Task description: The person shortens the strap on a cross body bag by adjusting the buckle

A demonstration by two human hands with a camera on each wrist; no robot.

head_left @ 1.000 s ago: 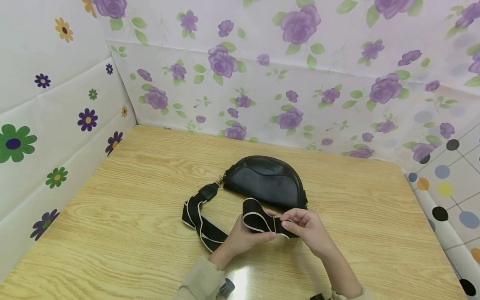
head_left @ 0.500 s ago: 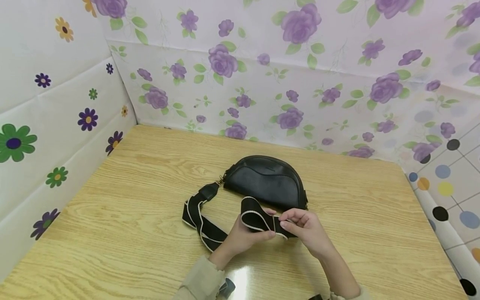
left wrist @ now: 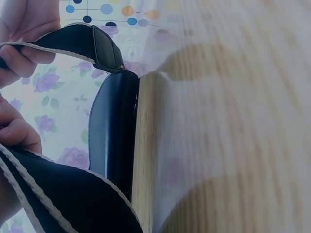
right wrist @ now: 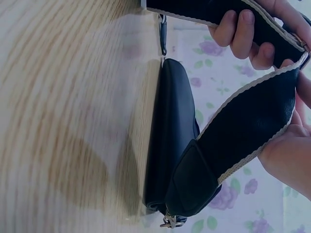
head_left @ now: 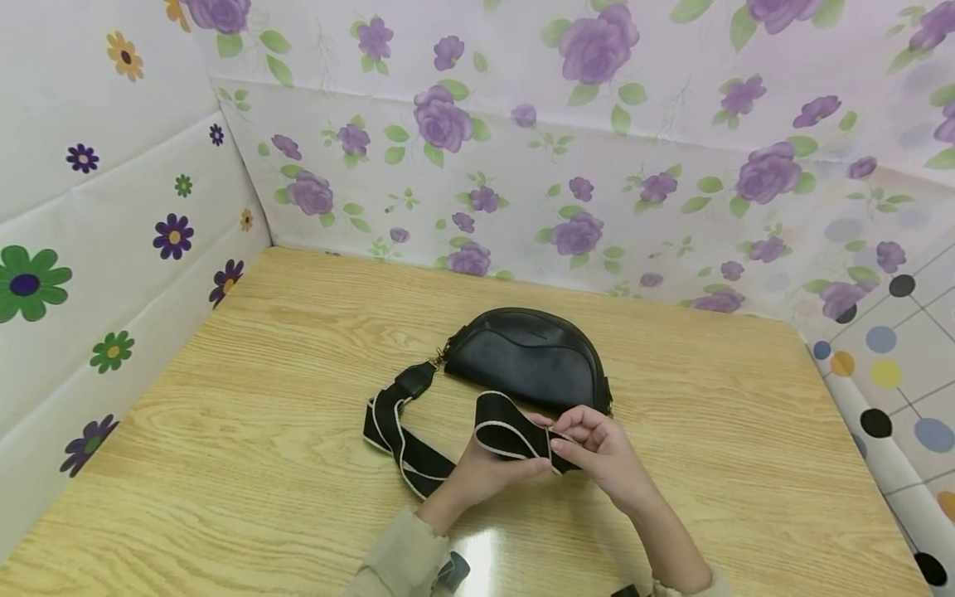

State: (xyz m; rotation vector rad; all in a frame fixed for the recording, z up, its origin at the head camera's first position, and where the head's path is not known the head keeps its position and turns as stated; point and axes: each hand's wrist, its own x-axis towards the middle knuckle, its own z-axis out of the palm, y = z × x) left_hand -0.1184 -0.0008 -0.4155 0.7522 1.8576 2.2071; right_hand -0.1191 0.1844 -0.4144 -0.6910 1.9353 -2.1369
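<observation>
A black half-moon bag (head_left: 522,361) lies on the wooden table, and its black strap with cream edges (head_left: 406,439) runs from a clasp on the left side. My left hand (head_left: 483,473) grips the strap where it doubles into a loop beside a thin metal slider (head_left: 549,444). Just right of that slider, my right hand (head_left: 608,456) pinches the strap between thumb and fingers. In the right wrist view, a leather strap end (right wrist: 193,179) hangs by the bag's clasp, and the strap (right wrist: 252,114) rises from it to the hands.
The wooden table (head_left: 261,414) extends around the bag. Behind it stands a wall covering with purple flowers (head_left: 477,166); a flowered panel (head_left: 97,274) borders the left side, and a dotted covering (head_left: 895,390) the right.
My right hand has slid a little left along the strap, closer to the slider. The loop by my left hand has shifted slightly left; the bag stays where it was.
</observation>
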